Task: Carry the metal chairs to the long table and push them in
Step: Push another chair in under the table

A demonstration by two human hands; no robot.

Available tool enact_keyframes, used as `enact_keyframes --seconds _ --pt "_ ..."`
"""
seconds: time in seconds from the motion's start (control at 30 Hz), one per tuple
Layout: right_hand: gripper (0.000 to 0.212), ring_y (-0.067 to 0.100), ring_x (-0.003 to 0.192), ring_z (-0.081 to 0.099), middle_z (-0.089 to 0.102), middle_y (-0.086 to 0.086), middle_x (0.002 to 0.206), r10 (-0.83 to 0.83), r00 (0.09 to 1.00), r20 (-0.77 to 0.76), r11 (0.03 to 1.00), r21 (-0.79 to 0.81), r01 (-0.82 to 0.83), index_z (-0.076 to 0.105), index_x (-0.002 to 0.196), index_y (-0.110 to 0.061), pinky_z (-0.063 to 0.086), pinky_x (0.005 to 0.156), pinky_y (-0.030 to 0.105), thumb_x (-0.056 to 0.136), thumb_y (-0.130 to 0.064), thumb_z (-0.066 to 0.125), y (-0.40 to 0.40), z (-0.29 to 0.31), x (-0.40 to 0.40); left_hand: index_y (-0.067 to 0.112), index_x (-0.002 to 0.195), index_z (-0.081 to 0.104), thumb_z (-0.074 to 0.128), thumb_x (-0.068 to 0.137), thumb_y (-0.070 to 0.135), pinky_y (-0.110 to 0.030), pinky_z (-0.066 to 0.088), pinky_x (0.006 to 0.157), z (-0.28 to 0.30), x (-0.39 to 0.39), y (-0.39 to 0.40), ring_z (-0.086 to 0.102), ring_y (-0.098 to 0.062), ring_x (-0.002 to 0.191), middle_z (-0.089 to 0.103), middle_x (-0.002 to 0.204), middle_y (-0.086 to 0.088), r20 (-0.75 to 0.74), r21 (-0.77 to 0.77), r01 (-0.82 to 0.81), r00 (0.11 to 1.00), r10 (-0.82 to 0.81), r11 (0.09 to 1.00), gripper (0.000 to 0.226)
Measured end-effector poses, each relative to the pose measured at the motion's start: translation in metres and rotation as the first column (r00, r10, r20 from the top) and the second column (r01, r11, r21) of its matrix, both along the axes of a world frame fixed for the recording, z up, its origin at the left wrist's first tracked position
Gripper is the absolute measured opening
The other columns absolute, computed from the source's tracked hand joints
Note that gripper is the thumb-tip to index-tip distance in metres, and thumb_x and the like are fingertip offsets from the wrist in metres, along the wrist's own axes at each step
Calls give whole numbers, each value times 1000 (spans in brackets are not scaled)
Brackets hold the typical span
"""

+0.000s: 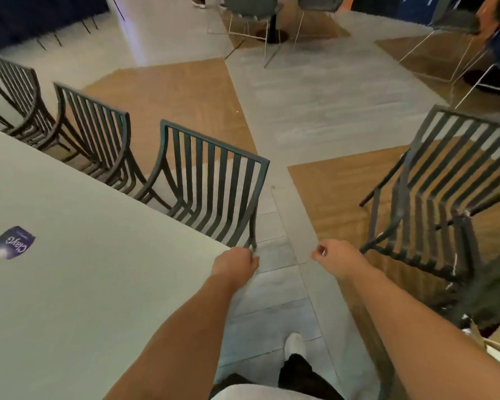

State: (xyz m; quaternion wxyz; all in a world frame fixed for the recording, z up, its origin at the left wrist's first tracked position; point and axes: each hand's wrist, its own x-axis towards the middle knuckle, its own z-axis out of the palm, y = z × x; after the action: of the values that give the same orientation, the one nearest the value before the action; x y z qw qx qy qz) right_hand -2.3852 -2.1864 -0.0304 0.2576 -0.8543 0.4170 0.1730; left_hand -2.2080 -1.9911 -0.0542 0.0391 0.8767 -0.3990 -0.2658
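Note:
A long pale table (70,226) fills the left side. Three dark slatted metal chairs are pushed in along its far edge: the nearest chair (214,180), a middle chair (98,131) and a far chair (15,85). My left hand (237,262) is closed at the table's corner, touching the near front leg of the nearest chair. My right hand (334,255) hovers over the floor with fingers curled and nothing in it. A stack of the same metal chairs (433,194) stands to the right, apart from both hands.
A purple sticker (13,242) lies on the table top. At the back stand a round table (273,24) with grey wire-legged chairs (248,13), and more seating at the right (456,27). My white shoe (295,346) is on the grey-and-wood floor.

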Motion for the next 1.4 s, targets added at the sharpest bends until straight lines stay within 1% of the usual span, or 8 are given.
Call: enact_keyframes --seconds 0.17,0.27,0.37,0.53,0.87,1.0,1.23,1.4 --pt "31 14 78 57 64 0 89 102 995 -18 995 10 -102 63 96 -18 42 60 30 102 -47 55 -104 15 21 15 103 68 39 105 44 -37 55 77 10 1 -86 66 -25 86 69 96 -5 -29 -24 -104 994 103 994 41" --pt "31 16 82 59 64 -1 90 139 990 -14 990 7 -139 62 98 -19 50 71 34 102 -48 54 -153 24 45 15 103 69 39 106 44 -34 49 72 15 10 -126 65 -23 84 69 94 -5 -12 -17 -137 991 137 990 42" --pt "31 16 81 60 64 -1 88 187 982 14 982 5 -187 61 95 -20 49 68 33 101 -50 54 -191 26 76 14 104 69 39 106 43 -34 47 68 18 29 -159 64 -22 84 70 94 -6 7 -28 -164 986 164 986 42" --pt "30 15 82 59 65 -1 92 251 966 59 967 18 -253 64 100 -19 45 65 31 101 -48 56 -234 25 144 15 101 67 38 105 45 -40 59 79 16 78 -201 67 -22 81 70 90 -3 -9 -12 -272 962 272 962 41" --pt "27 14 80 56 65 -4 92 408 908 92 913 -30 -407 64 99 -22 37 59 25 100 -48 58 -323 19 333 13 105 66 39 106 46 -38 56 78 3 241 -273 63 -24 81 68 93 -6 21 -15 -428 904 428 904 43" --pt "28 13 80 58 65 -6 86 483 872 85 876 -66 -478 64 96 -25 45 66 30 99 -51 56 -347 31 396 13 108 68 39 106 45 -38 57 76 10 282 -287 65 -26 83 68 93 -5 19 -28 -475 880 475 880 42" --pt "29 18 90 57 65 -6 88 623 774 113 782 -65 -620 64 97 -24 43 69 33 100 -51 54 -367 34 490 16 109 69 39 107 46 -40 58 81 0 323 -293 69 -25 87 73 95 -5 2 40 -616 787 617 786 42" --pt "27 11 84 57 66 -5 88 723 686 87 690 -29 -723 64 97 -25 52 75 35 100 -51 54 -391 17 552 15 105 69 38 105 49 -35 55 78 -14 344 -311 69 -25 88 72 93 -5 2 78 -750 659 752 657 47"
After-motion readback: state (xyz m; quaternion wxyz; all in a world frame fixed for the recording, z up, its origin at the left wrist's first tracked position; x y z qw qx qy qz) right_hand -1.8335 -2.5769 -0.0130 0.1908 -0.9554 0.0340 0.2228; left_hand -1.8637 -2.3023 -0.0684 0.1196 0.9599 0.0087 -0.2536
